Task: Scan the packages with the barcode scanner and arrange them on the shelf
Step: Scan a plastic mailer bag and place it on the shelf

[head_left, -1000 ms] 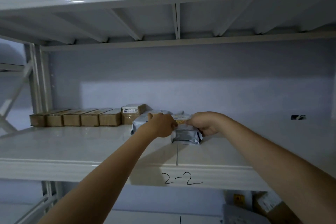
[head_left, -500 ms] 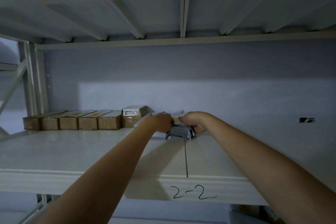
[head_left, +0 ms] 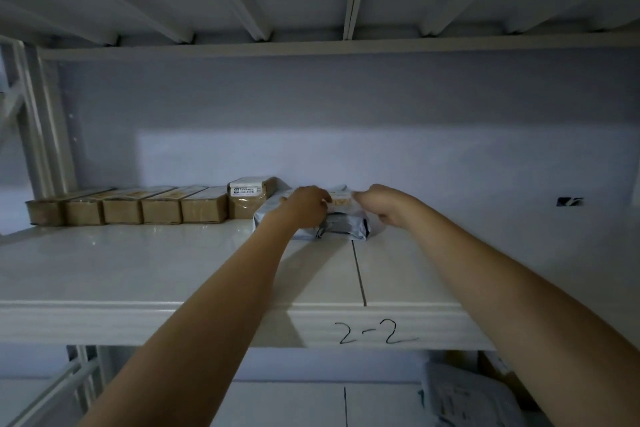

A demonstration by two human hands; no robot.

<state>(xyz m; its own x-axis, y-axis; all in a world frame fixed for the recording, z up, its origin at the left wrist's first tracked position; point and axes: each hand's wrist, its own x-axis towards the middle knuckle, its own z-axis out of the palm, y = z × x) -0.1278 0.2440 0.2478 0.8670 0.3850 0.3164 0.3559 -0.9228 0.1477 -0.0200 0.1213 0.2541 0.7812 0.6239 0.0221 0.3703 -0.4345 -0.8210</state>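
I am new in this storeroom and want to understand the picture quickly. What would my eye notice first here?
First, two bare arms reach over the shelf marked 2-2: the left hand and the right hand both rest on grey plastic mailers near the back wall. To their left, a row of brown boxes lines the back of the shelf, ending in a taller box with a white label.

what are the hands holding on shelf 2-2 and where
The left hand and right hand hold the top of the grey poly mailer, one at each upper end, standing it on the shelf.
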